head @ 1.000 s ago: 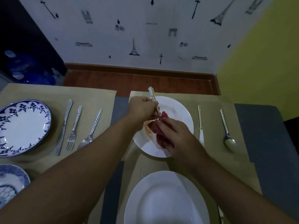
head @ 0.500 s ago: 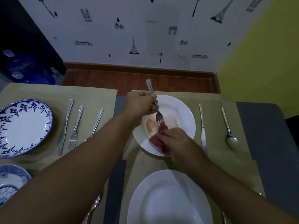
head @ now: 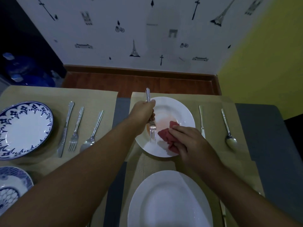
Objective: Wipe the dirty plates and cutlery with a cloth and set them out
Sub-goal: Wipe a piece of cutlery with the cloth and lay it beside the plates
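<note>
My left hand (head: 142, 115) grips the handle of a silver fork (head: 152, 128), whose tines point down over a white plate (head: 178, 108) with an orange smear near its centre. My right hand (head: 188, 142) holds a bunched red cloth (head: 167, 134) on the plate's right half, just right of the tines and apart from them. A knife (head: 201, 119) and a spoon (head: 228, 128) lie on the tan placemat (head: 214, 145) right of that plate. A second white plate (head: 168, 202) sits nearest me.
On the left placemat (head: 49, 94) stand a blue-patterned plate (head: 24, 128), a knife (head: 65, 128), a fork (head: 76, 130) and a spoon (head: 92, 131). Another blue-patterned dish (head: 11, 185) sits at the lower left. A wallpapered wall and wooden ledge (head: 139, 82) run behind the table.
The cloth has come off the fork: my right hand slid it rightward and down onto the plate. My left hand lowered the fork so its bare tines show.
</note>
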Motion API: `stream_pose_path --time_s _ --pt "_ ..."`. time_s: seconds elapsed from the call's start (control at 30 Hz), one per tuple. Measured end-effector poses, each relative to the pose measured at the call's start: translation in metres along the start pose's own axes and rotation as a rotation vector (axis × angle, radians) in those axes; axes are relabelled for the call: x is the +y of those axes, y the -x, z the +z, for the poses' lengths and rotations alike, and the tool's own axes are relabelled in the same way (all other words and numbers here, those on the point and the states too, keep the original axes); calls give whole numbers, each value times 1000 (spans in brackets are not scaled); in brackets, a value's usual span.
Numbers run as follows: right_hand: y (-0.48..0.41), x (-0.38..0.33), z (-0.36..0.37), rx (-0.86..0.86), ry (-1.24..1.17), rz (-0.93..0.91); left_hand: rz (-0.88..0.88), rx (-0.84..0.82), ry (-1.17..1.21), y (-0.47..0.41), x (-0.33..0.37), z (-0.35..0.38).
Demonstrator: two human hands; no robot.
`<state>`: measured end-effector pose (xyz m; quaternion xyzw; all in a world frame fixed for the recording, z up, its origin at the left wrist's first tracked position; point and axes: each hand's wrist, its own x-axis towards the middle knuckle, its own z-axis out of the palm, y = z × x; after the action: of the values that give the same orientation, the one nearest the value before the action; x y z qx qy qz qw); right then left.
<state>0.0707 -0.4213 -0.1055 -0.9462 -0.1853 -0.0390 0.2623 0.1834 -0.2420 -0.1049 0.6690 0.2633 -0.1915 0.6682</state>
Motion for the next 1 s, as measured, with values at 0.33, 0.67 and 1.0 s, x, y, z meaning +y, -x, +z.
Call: stream_pose_path --time_s 0.33,0.67,1.0 --pt "-2 -9 -6 -8 -75 -11 -47 -31 64 15 0 1" --pt "-31 -20 -1 -171 -160 -63 8 -106 -35 24 4 -6" --pt "-39 -16 13 -171 -173 -86 133 -50 -182 25 -2 -2"
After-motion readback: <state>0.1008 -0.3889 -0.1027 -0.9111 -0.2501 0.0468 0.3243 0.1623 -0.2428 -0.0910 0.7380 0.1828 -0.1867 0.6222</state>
